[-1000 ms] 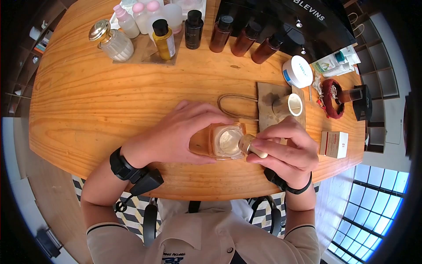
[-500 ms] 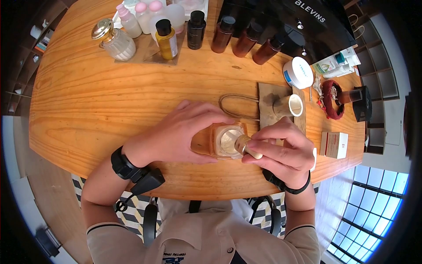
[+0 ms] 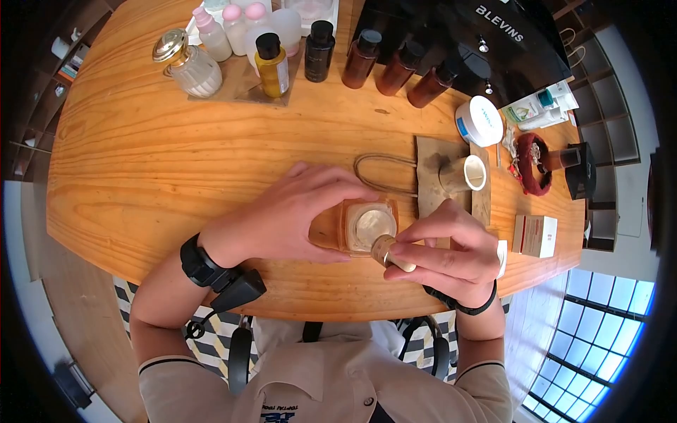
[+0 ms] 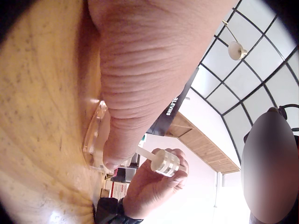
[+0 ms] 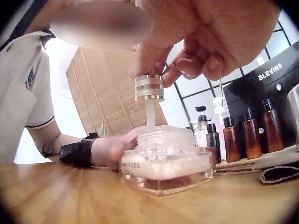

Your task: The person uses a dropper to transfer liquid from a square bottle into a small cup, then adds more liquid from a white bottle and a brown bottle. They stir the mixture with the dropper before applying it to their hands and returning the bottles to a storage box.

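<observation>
A square clear glass jar [image 3: 350,238] of pale cream stands uncovered on the table. My left hand [image 3: 296,211] grips it, the thumb along the near side and the fingers along the far side. Thumb and fingers of my right hand [image 3: 451,250] pinch a dropper [image 3: 383,249] with a gold-banded collar and pale bulb. In the right wrist view, the dropper's whitish stem [image 5: 150,116] points down into the mouth of the jar [image 5: 163,170]. From the left wrist, the banded collar [image 4: 164,162] shows beyond my left thumb.
Behind the jar, a white cup [image 3: 469,174] lies on a brown paper bag [image 3: 430,151] with a looped handle. Brown bottles [image 3: 361,60] line the far side before a black case [image 3: 518,42]. A small box [image 3: 536,235] sits at the right, a gold-topped bottle [image 3: 194,70] far left.
My right hand has drawn the dropper's top end slightly left and toward my body over the jar. My left hand has kept its hold on the jar.
</observation>
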`<state>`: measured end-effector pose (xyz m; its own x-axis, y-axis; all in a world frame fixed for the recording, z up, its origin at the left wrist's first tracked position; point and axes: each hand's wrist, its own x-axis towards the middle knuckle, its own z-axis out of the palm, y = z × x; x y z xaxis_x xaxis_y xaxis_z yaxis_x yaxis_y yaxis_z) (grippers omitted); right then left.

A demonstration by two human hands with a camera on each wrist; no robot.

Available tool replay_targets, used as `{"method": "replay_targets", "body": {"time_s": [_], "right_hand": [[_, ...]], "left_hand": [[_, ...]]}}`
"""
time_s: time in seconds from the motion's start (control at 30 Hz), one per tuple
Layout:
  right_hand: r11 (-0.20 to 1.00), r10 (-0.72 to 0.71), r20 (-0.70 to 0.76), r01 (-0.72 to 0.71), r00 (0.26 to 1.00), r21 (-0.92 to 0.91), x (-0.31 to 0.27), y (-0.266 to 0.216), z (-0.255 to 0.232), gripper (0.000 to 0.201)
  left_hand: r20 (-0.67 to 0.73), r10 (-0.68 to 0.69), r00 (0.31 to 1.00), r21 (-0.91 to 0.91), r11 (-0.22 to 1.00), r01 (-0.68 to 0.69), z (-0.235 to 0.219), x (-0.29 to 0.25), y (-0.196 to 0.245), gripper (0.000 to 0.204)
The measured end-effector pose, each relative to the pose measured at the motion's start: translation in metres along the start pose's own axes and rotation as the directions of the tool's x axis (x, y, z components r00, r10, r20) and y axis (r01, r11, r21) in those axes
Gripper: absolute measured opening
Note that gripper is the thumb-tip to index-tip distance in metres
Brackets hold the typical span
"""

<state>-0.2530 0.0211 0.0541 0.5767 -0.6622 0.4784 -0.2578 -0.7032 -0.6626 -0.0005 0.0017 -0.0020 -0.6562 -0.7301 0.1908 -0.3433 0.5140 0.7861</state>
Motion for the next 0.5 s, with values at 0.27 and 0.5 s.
{"method": "replay_targets", "body": {"time_s": [0.27,0.5], "right_hand": [[1.000,0.014,0.016,-0.014,1.000,-0.007,-0.0010,-0.0017,-0.0031,0.033],[1.000,0.015,-0.065,-0.016,0.998,-0.014,-0.0040,-0.0007,-0.0088,0.032]], "left_hand": [[0.006,0.004,1.000,-0.005,1.000,-0.004,0.0002,0.0003,-0.0006,0.072],[0.002,0.005,1.000,-0.008,1.000,-0.005,0.0010,-0.0002,-0.0014,0.072]]}}
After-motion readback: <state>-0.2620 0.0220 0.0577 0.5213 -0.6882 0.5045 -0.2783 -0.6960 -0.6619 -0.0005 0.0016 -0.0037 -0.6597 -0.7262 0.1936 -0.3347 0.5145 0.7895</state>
